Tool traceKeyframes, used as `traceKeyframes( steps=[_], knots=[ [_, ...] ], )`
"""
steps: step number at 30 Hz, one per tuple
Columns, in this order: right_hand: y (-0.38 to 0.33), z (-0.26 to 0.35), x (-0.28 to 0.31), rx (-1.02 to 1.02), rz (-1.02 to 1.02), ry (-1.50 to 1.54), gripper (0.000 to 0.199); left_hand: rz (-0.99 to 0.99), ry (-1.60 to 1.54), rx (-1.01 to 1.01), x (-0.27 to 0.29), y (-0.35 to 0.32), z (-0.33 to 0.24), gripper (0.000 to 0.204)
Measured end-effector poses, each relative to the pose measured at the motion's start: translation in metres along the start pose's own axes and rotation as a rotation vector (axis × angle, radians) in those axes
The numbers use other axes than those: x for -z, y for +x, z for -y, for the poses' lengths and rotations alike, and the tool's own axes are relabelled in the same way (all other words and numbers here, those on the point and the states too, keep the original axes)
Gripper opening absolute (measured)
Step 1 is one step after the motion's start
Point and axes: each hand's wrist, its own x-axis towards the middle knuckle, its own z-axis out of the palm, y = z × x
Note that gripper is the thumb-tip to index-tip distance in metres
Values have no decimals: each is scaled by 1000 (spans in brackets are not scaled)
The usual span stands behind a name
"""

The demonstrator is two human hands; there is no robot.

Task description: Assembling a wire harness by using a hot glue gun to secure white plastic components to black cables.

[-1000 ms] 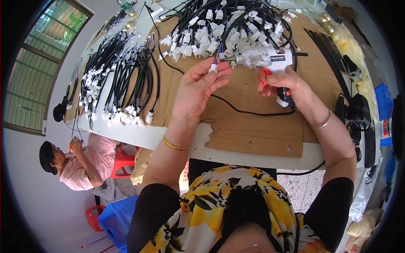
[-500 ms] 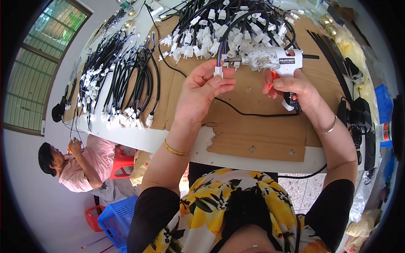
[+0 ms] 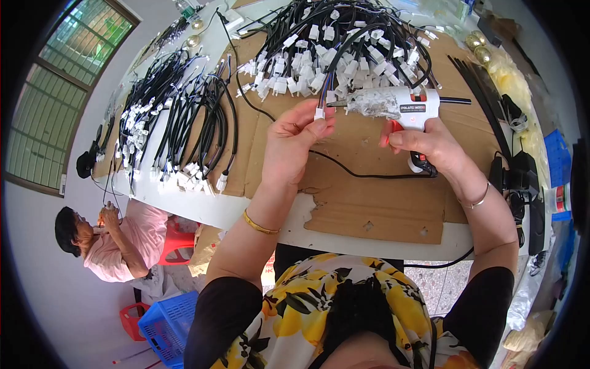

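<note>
My left hand (image 3: 295,138) pinches a white plug connector (image 3: 319,114) whose thin coloured wires run up into a black cable. In my right hand (image 3: 427,141) is a white glue gun (image 3: 420,104), its barrel wrapped in crumpled foil, with a black glue stick (image 3: 456,100) out of its back end. My fingers wrap its handle, by the red trigger (image 3: 389,132). The gun's nozzle (image 3: 335,104) points left and lies right at the wire end of the connector; whether they touch I cannot tell.
A heap of black cables with white connectors (image 3: 344,55) lies beyond my hands. More cable bundles (image 3: 196,129) lie at the left. Cardboard (image 3: 381,209) covers much of the white table. Black sticks (image 3: 482,101) and power adapters (image 3: 522,163) are at the right. A seated person (image 3: 117,243) works at the left.
The glue gun's nozzle now lies closer to the connector's wire end. My left hand has shifted slightly, and the connector sits a little lower in view.
</note>
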Motion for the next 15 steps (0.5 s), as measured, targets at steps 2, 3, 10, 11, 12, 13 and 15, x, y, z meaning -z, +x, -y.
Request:
traceKeyframes(
  steps=[2,3,10,11,12,13,15],
  knots=[
    [0,0,1,-5,-11,-40,21,-10,-21,3,0,1,0,28],
    [1,0,1,-3,-12,-41,21,-9,-20,1,-1,2,-1,28],
    [3,-2,1,-15,-17,-89,20,98,43,-3,5,2,2,26],
    [4,-3,2,-24,-6,-103,21,77,15,4,4,1,2,27],
    [4,-5,3,-24,-9,-100,21,80,17,7,3,1,2,27],
    [4,-6,2,-9,-11,-103,21,80,24,14,3,1,2,27],
    [5,-6,2,5,-15,-102,21,81,35,24,3,1,1,27]
  ],
)
